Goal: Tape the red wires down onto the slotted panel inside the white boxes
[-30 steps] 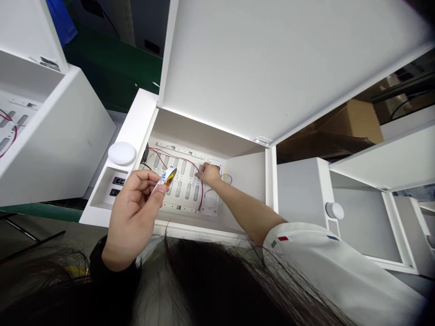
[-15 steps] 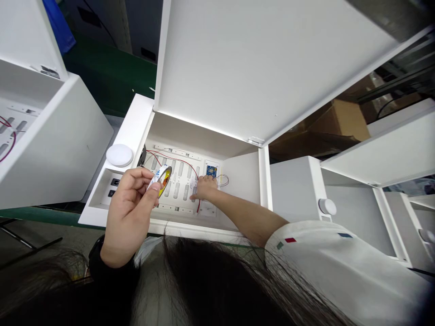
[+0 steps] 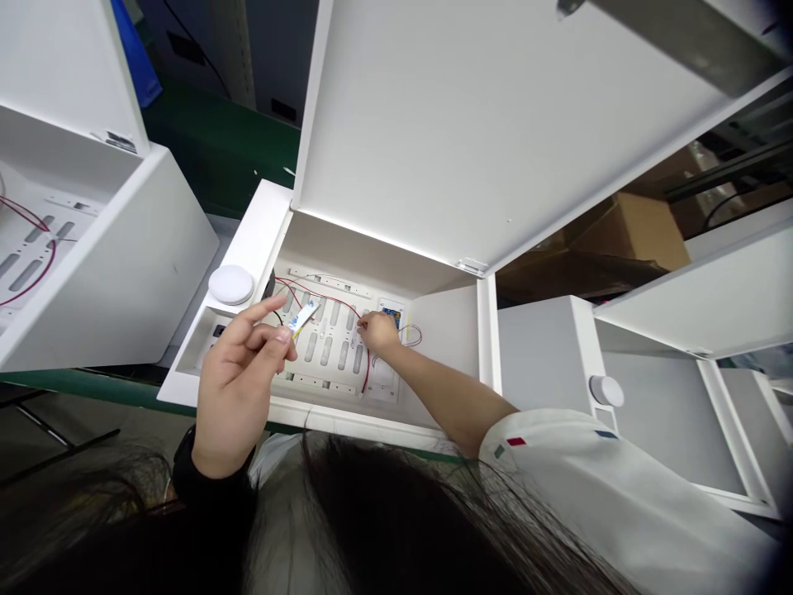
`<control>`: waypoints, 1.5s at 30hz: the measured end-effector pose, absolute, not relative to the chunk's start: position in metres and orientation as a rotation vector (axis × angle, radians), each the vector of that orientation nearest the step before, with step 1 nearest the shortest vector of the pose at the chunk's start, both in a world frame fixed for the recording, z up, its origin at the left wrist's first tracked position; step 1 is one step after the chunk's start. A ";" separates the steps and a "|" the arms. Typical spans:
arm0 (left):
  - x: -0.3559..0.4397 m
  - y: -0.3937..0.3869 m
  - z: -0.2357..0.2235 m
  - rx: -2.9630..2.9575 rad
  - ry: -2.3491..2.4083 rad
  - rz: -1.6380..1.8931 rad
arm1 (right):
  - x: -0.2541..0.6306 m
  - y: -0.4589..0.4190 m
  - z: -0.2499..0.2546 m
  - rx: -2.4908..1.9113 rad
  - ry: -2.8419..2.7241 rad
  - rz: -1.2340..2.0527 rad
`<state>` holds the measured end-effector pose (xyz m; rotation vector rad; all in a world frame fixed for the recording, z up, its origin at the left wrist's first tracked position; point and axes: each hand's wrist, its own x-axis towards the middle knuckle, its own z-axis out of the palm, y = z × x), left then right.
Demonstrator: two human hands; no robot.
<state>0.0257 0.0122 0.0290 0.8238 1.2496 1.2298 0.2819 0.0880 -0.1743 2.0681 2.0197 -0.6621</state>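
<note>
At the near edge of the open white box (image 3: 365,419): dark hair hangs across the foreground, with a pale sleeve (image 3: 557,463) at right.

Left hand (image 3: 232,388) above the box's near-left part. Thumb and a bent finger pinch the tape (image 3: 303,316), white with blue print and a yellow edge; the forefinger points out straight.

Right hand (image 3: 379,332) reaches inside, towards the right end of the slotted floor (image 3: 326,350). Fingers drawn together beside the red wires (image 3: 322,295); whether they grip one cannot be told. Just beyond the fingers, a blue circuit board (image 3: 391,316), partly covered by the hand. Thin wire loop (image 3: 414,334) to its right.

On the box's left rim, a round white knob (image 3: 231,284); a recess with a dark socket (image 3: 219,330) nearer.

Raised lid (image 3: 483,132) along the far side. More white boxes stand open left and right. Farther off, green table (image 3: 223,136) surface and, at right, a cardboard box (image 3: 650,231).
</note>
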 end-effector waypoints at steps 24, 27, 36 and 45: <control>0.030 0.015 0.025 0.642 1.257 1.325 | 0.276 0.094 -0.188 1.975 2.088 -0.564; 0.031 0.017 0.028 0.568 1.200 1.373 | 0.275 0.097 -0.185 1.998 2.054 -0.595; 0.019 0.022 0.026 0.434 0.926 1.314 | 0.279 0.104 -0.188 2.065 1.950 -0.708; -0.001 0.020 0.019 0.383 0.641 1.231 | 0.280 0.103 -0.186 2.071 1.969 -0.717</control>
